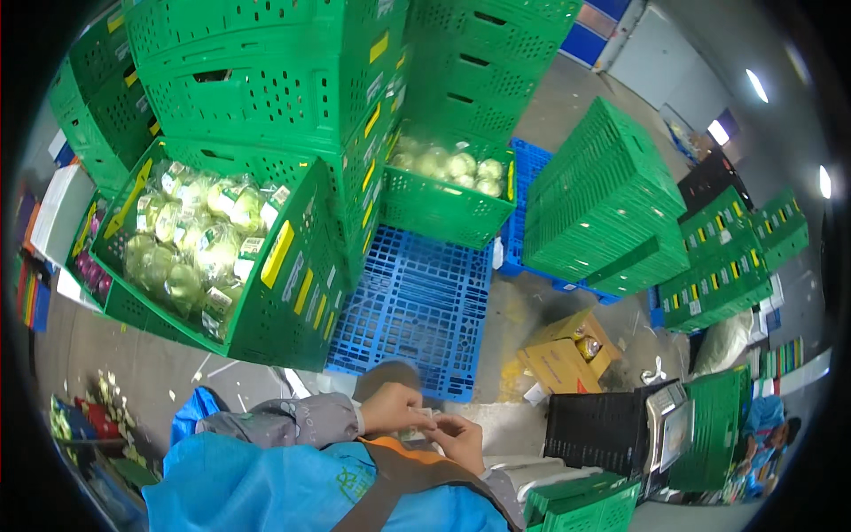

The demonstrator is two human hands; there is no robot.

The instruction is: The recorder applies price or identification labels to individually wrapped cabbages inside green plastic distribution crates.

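In front of my apron, my left hand and my right hand meet at the fingertips. Pinched between them is a small pale printed label; the fingers hide part of it. Another pale printed piece shows just below, and I cannot tell whether it is joined to the first. To the left stands an open green plastic crate of bagged round green vegetables, several bearing printed labels. A blue plastic pallet lies on the floor beyond my hands.
Tall stacks of green crates rise ahead. A further crate holds pale round vegetables. Folded crates stand on another pallet. An open cardboard box, a black crate and a scale are at right. A person is far right.
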